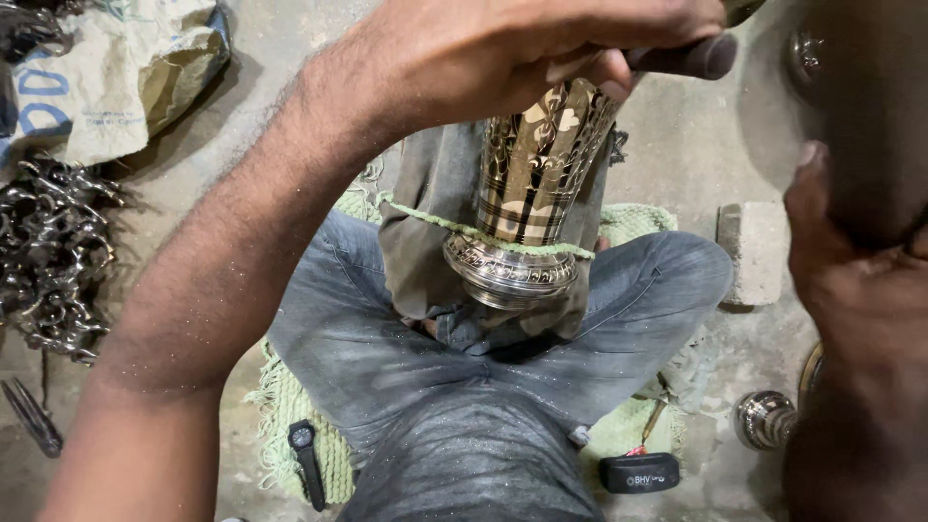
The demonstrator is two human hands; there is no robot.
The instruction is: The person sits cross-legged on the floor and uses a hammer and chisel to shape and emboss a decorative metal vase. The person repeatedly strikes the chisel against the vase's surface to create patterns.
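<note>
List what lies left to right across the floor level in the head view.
Pile of metal chains → black wristwatch → pierced metal vase between the knees → small black case → grey stone block → shiny round metal piece.

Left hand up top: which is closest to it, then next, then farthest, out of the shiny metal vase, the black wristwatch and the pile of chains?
From the left hand:
1. Metal vase, right under it, touching.
2. Pile of chains, far left on the floor.
3. Black wristwatch, bottom, on the green mat.

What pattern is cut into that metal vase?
The metal vase has pierced floral cut-outs with dark bands, seen in the head view.
</note>
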